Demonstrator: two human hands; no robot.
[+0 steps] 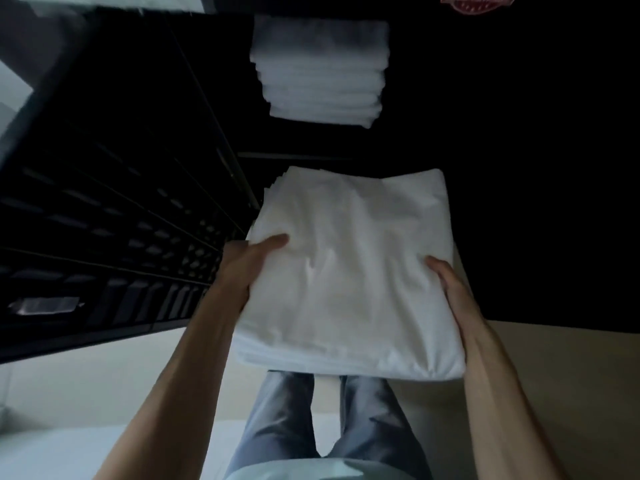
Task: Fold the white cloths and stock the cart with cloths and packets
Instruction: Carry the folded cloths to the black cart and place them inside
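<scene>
Both hands [349,271] hold folded cloths [349,271] flat, lengthwise away.

Nothing is reading clearly: a red badge [479,2] is showing at the top edge, its lettering too blurred.

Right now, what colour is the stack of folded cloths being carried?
White: the stack of folded cloths, head view.
</scene>
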